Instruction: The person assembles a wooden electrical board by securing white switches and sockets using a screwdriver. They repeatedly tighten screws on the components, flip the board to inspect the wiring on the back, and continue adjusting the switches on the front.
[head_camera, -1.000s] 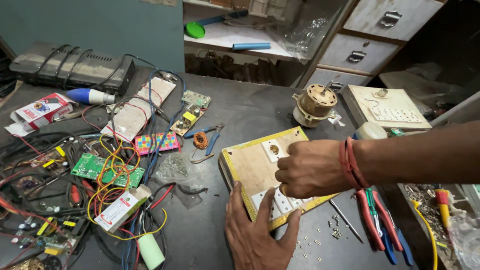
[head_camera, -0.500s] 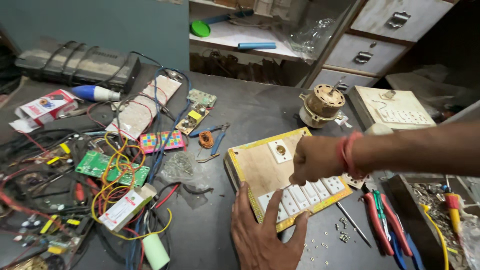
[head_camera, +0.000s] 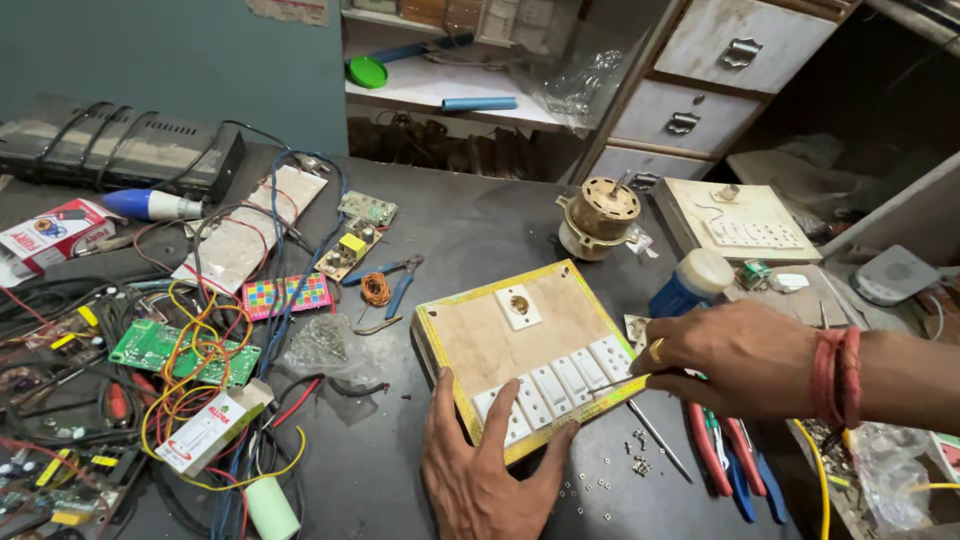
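Note:
A wooden switchboard (head_camera: 480, 345) with a yellow rim lies flat on the dark table, with a white socket in its middle and a row of white switches along its near edge. My left hand (head_camera: 480, 470) rests palm down at that edge, fingers spread onto the switches. My right hand (head_camera: 730, 355) reaches in from the right and pinches a thin metal tool (head_camera: 615, 381). Its tip points at the rightmost switches. Red threads circle my right wrist.
Loose screws (head_camera: 640, 465), a screwdriver (head_camera: 660, 440) and red pliers (head_camera: 715, 450) lie right of the board. Behind it stand a small motor (head_camera: 597, 215), a blue bottle (head_camera: 690, 285) and a second switchboard (head_camera: 745, 220). Tangled wires and a green circuit board (head_camera: 160, 345) fill the left side.
My right hand has drawn back from over the board's middle to its right edge and now shows the thin tool. My left hand stays at the near edge.

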